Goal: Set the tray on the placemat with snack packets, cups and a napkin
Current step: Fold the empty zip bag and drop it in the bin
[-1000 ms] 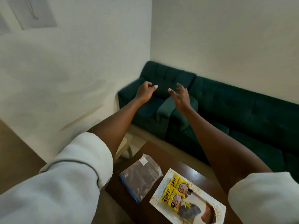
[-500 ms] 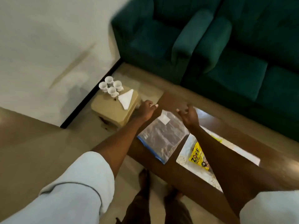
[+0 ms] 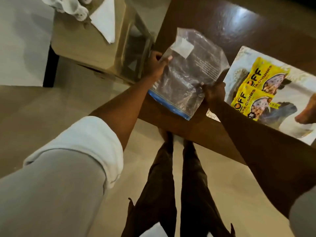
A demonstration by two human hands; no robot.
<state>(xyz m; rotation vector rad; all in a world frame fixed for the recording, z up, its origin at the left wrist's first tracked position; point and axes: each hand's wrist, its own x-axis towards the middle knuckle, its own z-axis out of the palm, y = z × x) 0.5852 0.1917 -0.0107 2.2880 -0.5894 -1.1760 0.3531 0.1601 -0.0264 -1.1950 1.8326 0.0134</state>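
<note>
A clear plastic zip bag (image 3: 189,74) with a blue strip and something dark inside lies at the left end of the dark wooden table (image 3: 227,21). My left hand (image 3: 158,65) pinches its far left edge. My right hand (image 3: 214,94) grips its near right edge. Right of the bag sits a white tray (image 3: 239,69) holding two yellow snack packets (image 3: 254,86). White paper cups (image 3: 75,7) and a folded white napkin (image 3: 104,21) rest on a low beige stool (image 3: 85,47) left of the table.
The stool stands close to the table's left end, with tiled floor around it. My legs (image 3: 172,185) stand at the table's near edge. A dark patch and a brownish shape (image 3: 307,110) show on the tray's right part.
The view has swung down from the green sofa to the table. Both hands have come down and taken hold of the plastic bag, which now sits slightly lifted at its edges.
</note>
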